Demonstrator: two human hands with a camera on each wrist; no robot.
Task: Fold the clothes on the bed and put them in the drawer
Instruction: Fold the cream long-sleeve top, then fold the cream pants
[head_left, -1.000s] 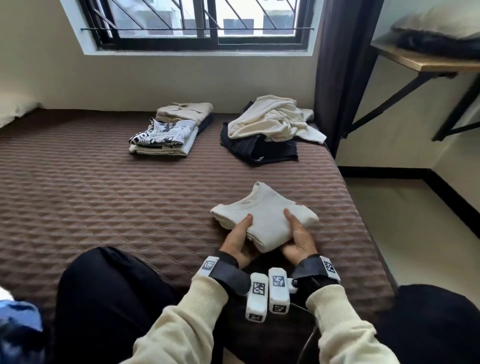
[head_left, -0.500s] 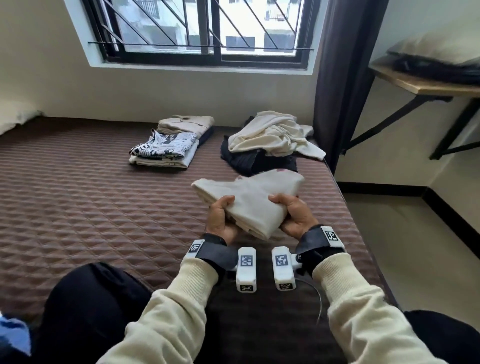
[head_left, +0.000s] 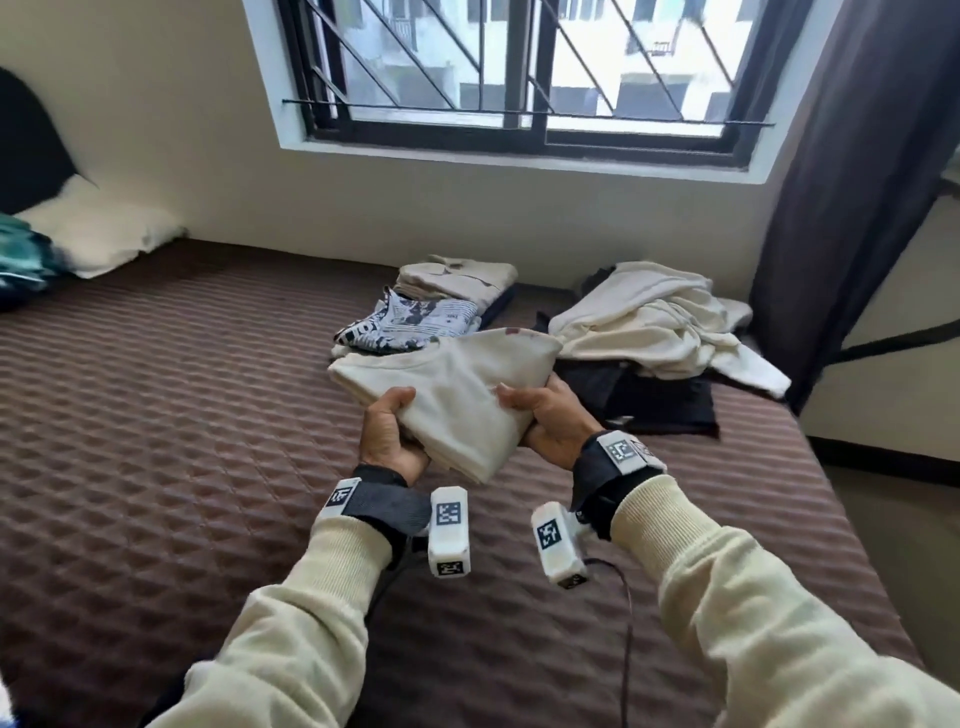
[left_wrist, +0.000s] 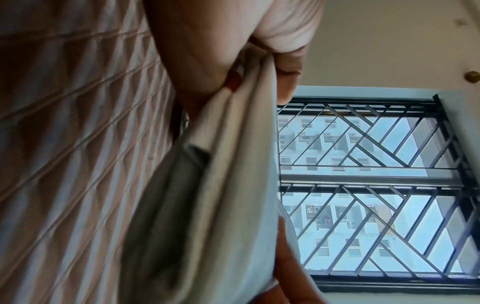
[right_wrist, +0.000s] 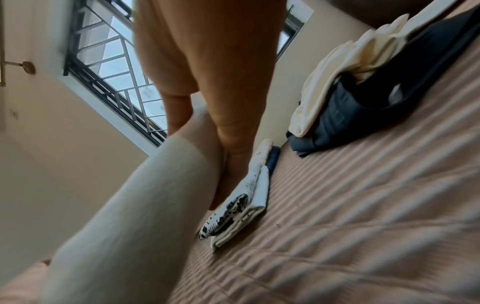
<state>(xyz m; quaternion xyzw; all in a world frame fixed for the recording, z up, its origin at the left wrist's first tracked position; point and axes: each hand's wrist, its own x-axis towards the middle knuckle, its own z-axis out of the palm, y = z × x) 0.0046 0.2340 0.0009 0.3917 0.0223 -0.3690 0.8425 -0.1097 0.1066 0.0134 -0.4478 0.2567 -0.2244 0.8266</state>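
Both hands are gripping the folded cream shirt (head_left: 457, 400) up off the bed (head_left: 156, 441), left hand (head_left: 387, 436) curled round its near-left corner with the thumb on top, right hand (head_left: 550, 421) clamping the right edge, thumb over and fingers under. So the shirt's hanging in the air, tilted, near edge lower than the far one.

Just behind the shirt, toward the window (head_left: 519, 73), a folded stack (head_left: 426, 312) is sitting on the bed with a black-and-white print top on it; the print looks like lettering but it's too small to read. Right of that stack, an unfolded pile (head_left: 654, 322) of cream fabric is lying on something dark. A dark curtain (head_left: 857, 171) is hanging right of the window, and a white pillow (head_left: 98, 234) is sitting far left of the stack.

Both wrists are wearing straps with square coded tags, cream sleeves pulled up to them.
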